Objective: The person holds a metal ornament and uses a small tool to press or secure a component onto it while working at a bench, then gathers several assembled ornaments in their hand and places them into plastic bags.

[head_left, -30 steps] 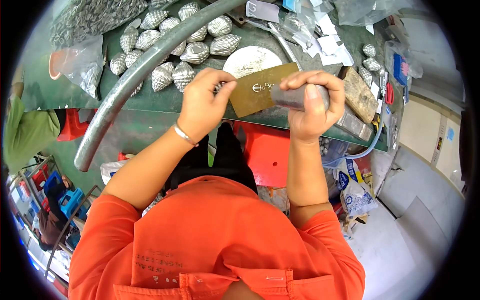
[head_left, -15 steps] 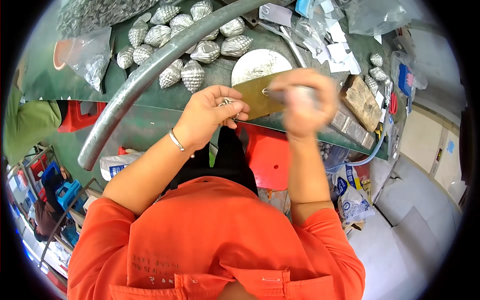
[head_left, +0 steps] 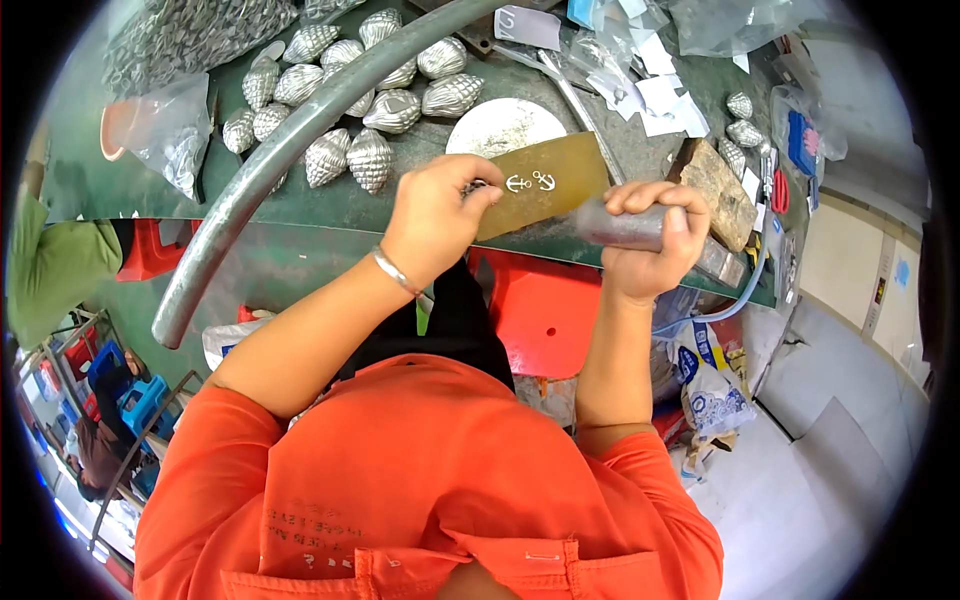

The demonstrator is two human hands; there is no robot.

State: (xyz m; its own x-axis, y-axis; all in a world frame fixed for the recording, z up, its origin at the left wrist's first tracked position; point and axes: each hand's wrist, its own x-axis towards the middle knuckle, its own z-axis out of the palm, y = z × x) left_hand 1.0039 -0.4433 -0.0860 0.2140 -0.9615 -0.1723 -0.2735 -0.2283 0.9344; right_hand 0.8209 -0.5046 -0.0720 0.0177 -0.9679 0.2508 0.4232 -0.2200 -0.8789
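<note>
A flat brown plate (head_left: 570,165) lies slanted at the table's near edge. Two small silver anchor charms, a left anchor charm (head_left: 518,184) and a right anchor charm (head_left: 543,180), lie side by side on it. At the plate's left end is my left hand (head_left: 437,215), fingers pinched on small silver metal pieces (head_left: 474,187) that they mostly hide. My right hand (head_left: 662,240) is wrapped round a grey metal cylinder (head_left: 622,226) held sideways by the plate's right end. Beyond the plate lies a round whitish disc (head_left: 500,128).
Silver shell-shaped castings (head_left: 392,111) are heaped at the back left. A thick curved metal tube (head_left: 265,165) crosses in front of them. On the right are a rough block (head_left: 717,195), white paper scraps (head_left: 660,95) and red-handled scissors (head_left: 780,190). A red stool (head_left: 530,310) stands below the table edge.
My right hand has moved right, off the plate, with the cylinder. Two anchor charms now show on the plate where one was visible before. My left hand has shifted slightly up and right.
</note>
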